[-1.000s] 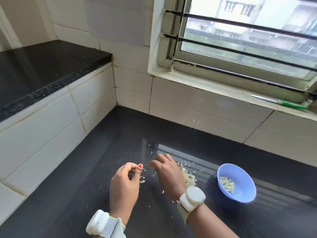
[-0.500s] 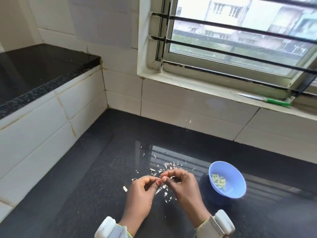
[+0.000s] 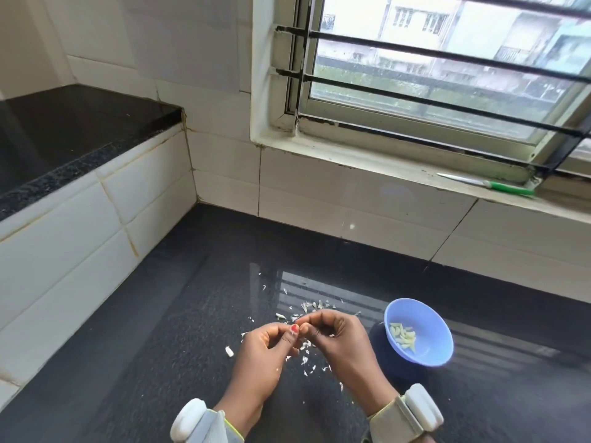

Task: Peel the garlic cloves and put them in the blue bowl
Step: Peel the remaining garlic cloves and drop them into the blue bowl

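Head view, only cam I've got. A second ago my hands were apart, right one over the peel pile. Now my left hand (image 3: 260, 353) and right hand (image 3: 340, 342) are fingertip to fingertip at lower centre, both pinching what I take to be a clove (image 3: 299, 327), though it's basically hidden between my fingers. So I'd say a fresh peel is underway. Peels (image 3: 308, 354) are scattered under my hands on the counter (image 3: 160, 330). The bowl (image 3: 443, 338) sits just right of my hands, with peeled cloves (image 3: 402, 336) inside.

soft daylight via window (image 3: 447, 68), glare on counter (image 3: 192, 314), fisheye-bent edges
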Motion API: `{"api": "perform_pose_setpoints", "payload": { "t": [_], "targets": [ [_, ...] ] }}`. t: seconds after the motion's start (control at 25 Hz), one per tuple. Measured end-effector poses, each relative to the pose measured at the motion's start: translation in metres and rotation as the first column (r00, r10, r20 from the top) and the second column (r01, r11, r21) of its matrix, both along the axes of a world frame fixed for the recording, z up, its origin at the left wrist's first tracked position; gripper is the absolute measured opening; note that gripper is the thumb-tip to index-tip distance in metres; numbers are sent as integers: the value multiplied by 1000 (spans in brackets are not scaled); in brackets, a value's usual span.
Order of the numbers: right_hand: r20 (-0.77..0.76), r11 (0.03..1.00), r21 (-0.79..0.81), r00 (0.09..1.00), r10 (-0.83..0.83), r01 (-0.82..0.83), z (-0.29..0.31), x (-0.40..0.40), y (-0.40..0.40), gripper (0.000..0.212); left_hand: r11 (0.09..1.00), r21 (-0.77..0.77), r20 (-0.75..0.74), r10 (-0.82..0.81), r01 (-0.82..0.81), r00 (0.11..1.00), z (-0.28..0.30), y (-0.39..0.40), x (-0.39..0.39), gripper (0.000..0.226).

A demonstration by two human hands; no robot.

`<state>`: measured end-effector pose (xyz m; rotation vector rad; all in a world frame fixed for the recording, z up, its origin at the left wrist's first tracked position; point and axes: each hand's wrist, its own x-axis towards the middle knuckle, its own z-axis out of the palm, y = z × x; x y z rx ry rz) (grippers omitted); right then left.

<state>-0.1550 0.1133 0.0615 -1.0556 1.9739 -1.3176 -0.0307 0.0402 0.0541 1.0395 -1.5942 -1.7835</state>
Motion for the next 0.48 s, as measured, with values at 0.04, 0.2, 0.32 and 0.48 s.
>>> {"api": "perform_pose_setpoints", "payload": {
  "t": [0.04, 0.2, 0.32, 0.48],
  "targets": [
    [4, 1000, 8, 1000, 12, -12, 1, 1, 0, 7, 1000, 8, 0, 20, -20, 1000, 0, -1, 0, 17],
    [-6, 999, 43, 1000, -9, 10, 5, 3, 3, 8, 999, -42, 50, 23, -21, 999, -1, -3, 0, 20],
    [-57, 996, 20, 995, -80, 81, 9, 7, 4, 5, 997, -54, 35, 60, -58, 998, 1, 1, -3, 21],
    [-90, 975, -38, 971, -223, 220, 5, 18, 2, 10, 968, 190, -100, 188, -166, 977, 6, 10, -16, 19]
  ]
}}
